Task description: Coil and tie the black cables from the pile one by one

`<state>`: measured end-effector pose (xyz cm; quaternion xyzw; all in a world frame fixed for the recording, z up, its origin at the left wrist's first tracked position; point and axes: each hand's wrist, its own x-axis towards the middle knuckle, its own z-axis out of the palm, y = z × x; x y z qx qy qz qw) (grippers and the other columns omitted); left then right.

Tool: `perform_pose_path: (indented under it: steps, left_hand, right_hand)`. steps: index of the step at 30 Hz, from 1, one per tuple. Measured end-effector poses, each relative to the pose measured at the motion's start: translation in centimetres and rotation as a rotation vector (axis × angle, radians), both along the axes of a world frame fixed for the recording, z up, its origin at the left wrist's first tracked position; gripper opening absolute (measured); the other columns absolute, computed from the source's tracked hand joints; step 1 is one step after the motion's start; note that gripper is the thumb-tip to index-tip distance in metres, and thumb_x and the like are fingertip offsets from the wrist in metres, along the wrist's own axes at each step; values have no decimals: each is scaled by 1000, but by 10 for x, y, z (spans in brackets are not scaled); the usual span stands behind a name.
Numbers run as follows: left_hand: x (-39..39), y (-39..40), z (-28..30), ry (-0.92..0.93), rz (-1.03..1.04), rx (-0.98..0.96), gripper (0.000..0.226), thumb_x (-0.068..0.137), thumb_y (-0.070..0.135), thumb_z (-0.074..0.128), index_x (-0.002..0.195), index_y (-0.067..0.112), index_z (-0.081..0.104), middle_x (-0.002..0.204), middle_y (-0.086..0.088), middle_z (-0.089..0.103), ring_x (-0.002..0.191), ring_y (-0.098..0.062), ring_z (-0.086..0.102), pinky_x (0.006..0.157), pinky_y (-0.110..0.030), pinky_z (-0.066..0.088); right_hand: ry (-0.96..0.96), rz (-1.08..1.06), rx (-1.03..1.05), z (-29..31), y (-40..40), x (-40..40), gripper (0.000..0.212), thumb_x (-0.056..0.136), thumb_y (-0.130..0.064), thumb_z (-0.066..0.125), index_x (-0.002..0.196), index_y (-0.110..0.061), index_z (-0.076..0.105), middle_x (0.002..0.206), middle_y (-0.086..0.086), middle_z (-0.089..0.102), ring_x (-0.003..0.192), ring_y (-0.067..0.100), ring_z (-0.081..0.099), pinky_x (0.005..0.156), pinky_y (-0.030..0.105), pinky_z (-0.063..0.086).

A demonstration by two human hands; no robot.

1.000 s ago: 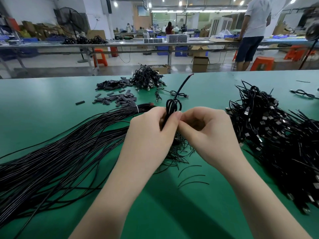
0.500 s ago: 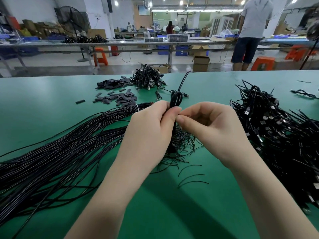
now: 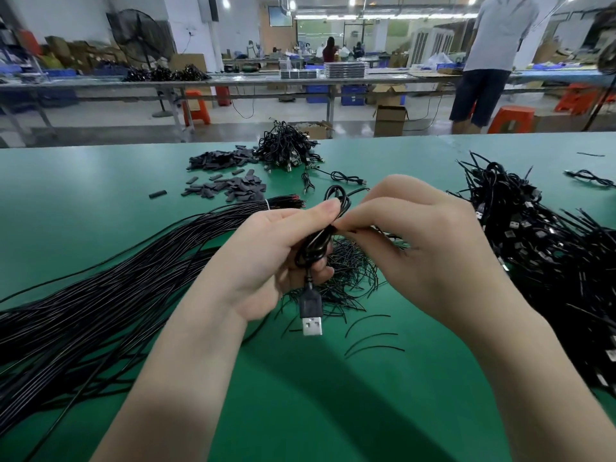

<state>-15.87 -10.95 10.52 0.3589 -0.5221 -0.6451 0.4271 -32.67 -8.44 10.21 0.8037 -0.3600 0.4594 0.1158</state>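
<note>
My left hand [image 3: 266, 258] grips a coiled black cable [image 3: 315, 245] over the green table [image 3: 333, 411]. Its USB plug [image 3: 311, 315] hangs down below my fingers, and a loop sticks up above my thumb. My right hand [image 3: 430, 248] pinches the coil's middle with thumb and forefinger, seemingly on a thin black tie. A big pile of straight black cables [image 3: 100, 295] spreads to the left. Under my hands lies a heap of short black wire ties [image 3: 350, 271].
A tangled heap of black cables with plugs [image 3: 550, 261] fills the right side. A smaller pile of coiled cables [image 3: 286, 148] and dark flat pieces [image 3: 233, 188] lie at the far middle. One loose cable [image 3: 346, 178] lies beyond my hands. A person stands past the table's far edge.
The cable's straight end that stuck up has gone. The coil has tilted and come lower and nearer, so its USB plug now hangs in view. My right fingers still pinch the coil's middle.
</note>
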Motion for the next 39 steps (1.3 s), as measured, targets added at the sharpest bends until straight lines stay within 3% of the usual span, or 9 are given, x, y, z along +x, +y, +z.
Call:
perform_pose_path:
  steps: [4, 8, 12, 17, 20, 24, 28, 32, 39]
  left_hand:
    - [-1, 0, 0, 100, -66, 48, 16, 63, 32, 79, 63, 16, 74, 59, -1, 63, 46, -7, 59, 48, -20, 54]
    - [-2, 2, 2, 153, -185, 100, 23, 57, 38, 78, 69, 19, 79, 67, 3, 70, 50, -5, 62, 51, -19, 54]
    - [-5, 1, -2, 251, -311, 165, 19, 69, 39, 81, 78, 23, 79, 72, 9, 68, 53, -5, 62, 49, -19, 52]
    - [-6, 2, -4, 409, -461, 220, 33, 56, 33, 92, 82, 23, 75, 74, 6, 67, 55, -9, 62, 47, -21, 51]
    - [-5, 3, -3, 386, -427, 160, 37, 53, 34, 93, 83, 23, 75, 73, 4, 66, 56, -9, 62, 53, -23, 54]
    - [-3, 4, -2, 386, -399, 103, 34, 54, 30, 93, 81, 22, 74, 77, 2, 69, 66, -10, 65, 62, -24, 55]
    - [0, 9, 4, 333, -283, 24, 20, 57, 24, 85, 75, 21, 77, 74, 2, 71, 64, -7, 66, 59, -21, 54]
    - [-1, 11, 5, 135, -165, -156, 14, 62, 27, 79, 75, 25, 76, 77, 6, 72, 72, -6, 67, 67, -18, 53]
    - [0, 10, 1, -8, -48, -419, 20, 64, 33, 75, 84, 33, 77, 85, 9, 74, 83, -3, 68, 74, -14, 50]
  right_hand:
    - [-90, 38, 48, 4, 1, -8, 13, 84, -3, 68, 90, -10, 76, 80, 5, 62, 75, 7, 55, 72, 10, 42]
    - [-157, 68, 35, 7, 3, -13, 18, 85, -4, 68, 94, -18, 72, 78, 2, 60, 75, 3, 55, 71, 10, 39]
    - [-254, 170, 90, 9, 5, -13, 21, 87, -4, 67, 93, -24, 68, 80, 2, 62, 75, 6, 59, 70, 13, 40]
    - [-315, 259, 171, 11, 9, -10, 12, 90, -17, 62, 86, -27, 68, 79, -8, 60, 74, 5, 59, 69, 10, 39]
    - [-388, 341, 257, 11, 9, -9, 16, 89, -13, 64, 82, -25, 71, 78, -8, 61, 72, 5, 59, 67, 10, 40]
    - [-550, 450, 416, 9, 7, -8, 24, 83, -3, 69, 100, -19, 67, 77, -7, 65, 68, 1, 59, 63, 12, 45]
    - [-790, 409, 630, 8, 5, -11, 17, 73, -32, 74, 88, -23, 74, 76, -2, 72, 69, 7, 66, 67, 17, 52]
    - [-734, 296, 901, 8, 5, -11, 39, 61, -59, 70, 76, -24, 78, 70, 0, 70, 62, 7, 64, 58, 18, 51]
    - [-862, 323, 1151, 10, 6, -11, 27, 51, -45, 77, 64, -21, 76, 63, -6, 66, 54, 6, 61, 53, 15, 48]
